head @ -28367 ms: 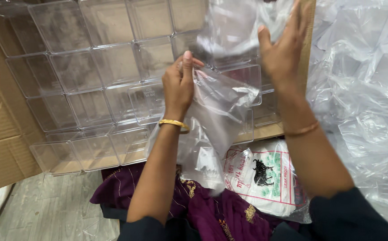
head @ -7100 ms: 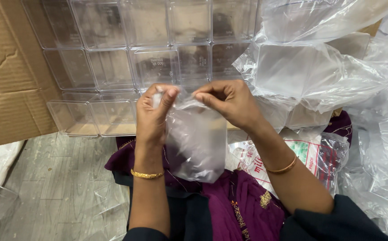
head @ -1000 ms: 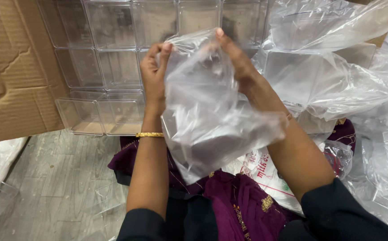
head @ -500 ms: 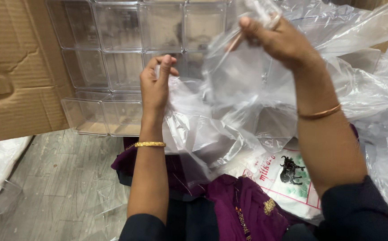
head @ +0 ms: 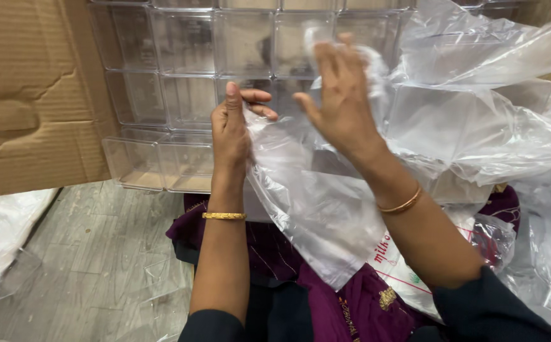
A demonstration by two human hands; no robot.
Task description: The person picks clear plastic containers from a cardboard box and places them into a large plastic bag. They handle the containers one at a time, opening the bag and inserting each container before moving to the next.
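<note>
Head view: your left hand (head: 230, 130) pinches the top edge of a clear plastic bag (head: 316, 209) at centre frame, while your right hand (head: 340, 101) is spread open against it at one o'clock. Stacked clear boxes (head: 180, 95) sit behind at eleven o'clock, a cardboard flap (head: 28, 88) at nine.

My left hand (head: 232, 130) is raised in front of me, back toward me, thumb pointing straight up and fingers curled forward in a pinch. A thin gold bangle circles that wrist, and the bare forearm runs nearly straight down. My right hand (head: 340, 101) is lifted higher, fingers spread loosely and slightly blurred. Its forearm angles down to the right, bangled, ending in a dark sleeve.
</note>
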